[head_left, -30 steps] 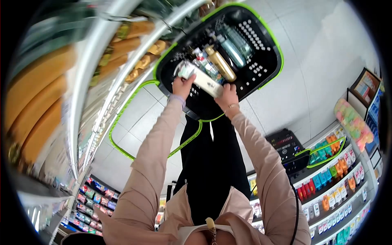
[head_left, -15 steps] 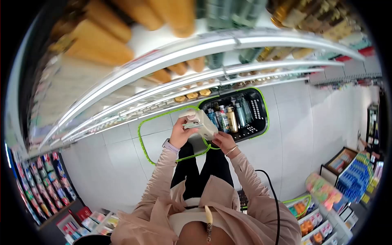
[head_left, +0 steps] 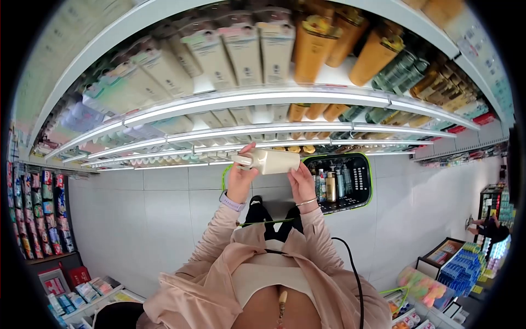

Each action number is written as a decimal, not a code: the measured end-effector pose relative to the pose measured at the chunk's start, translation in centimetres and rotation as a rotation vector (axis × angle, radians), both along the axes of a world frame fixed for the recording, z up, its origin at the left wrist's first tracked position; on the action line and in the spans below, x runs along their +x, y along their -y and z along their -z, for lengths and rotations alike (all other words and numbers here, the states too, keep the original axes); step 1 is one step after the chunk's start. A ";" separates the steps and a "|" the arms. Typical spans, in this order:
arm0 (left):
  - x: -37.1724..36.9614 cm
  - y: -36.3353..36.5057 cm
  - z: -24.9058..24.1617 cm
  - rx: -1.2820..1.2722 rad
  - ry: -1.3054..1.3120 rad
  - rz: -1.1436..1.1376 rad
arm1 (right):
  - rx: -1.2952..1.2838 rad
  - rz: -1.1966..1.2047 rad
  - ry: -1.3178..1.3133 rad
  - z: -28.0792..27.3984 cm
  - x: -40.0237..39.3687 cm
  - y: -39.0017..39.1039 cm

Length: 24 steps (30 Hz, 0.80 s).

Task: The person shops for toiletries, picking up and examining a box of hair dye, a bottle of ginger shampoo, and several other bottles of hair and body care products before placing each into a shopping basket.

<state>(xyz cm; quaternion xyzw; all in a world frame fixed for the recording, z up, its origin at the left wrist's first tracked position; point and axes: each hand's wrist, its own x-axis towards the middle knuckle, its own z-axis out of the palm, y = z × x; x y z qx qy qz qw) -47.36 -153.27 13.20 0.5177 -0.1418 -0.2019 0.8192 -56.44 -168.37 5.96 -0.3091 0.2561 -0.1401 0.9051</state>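
Both hands hold a cream-coloured pump bottle (head_left: 278, 162) lying almost level in front of the shelves. My left hand (head_left: 241, 178) is closed round its pump end, at the left. On the right, the fingers of my right hand (head_left: 302, 182) grip the base end. Beyond that hand, on the floor, stands a black shopping basket (head_left: 359, 186) with a green rim, holding several bottles, one of them gold (head_left: 331, 187). Part of a thin green loop (head_left: 225, 176) shows beside my left wrist.
Shelves (head_left: 246, 98) span the front, stocked with cream bottles (head_left: 241, 49), orange bottles (head_left: 316, 52) and dark green bottles. Packets hang on a rack (head_left: 41, 214) at far left. Low display units (head_left: 460, 266) stand at lower right. A black cable (head_left: 357, 268) runs by my right arm.
The view has shifted so more shelf stock shows, and more sharply. The pump bottle has turned from slanted to nearly level. Both hands still hold it.
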 end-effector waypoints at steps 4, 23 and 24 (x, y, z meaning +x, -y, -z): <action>0.7 -3.4 -1.9 0.013 0.066 0.027 | -0.014 0.018 0.048 -1.3 1.8 -3.9; 7.0 -10.1 -17.8 0.013 0.815 -0.422 | 0.124 -0.234 0.347 -20.8 15.3 -13.1; 7.6 -10.0 -18.2 0.037 0.819 -0.460 | 0.121 -0.225 0.365 -21.0 16.1 -13.0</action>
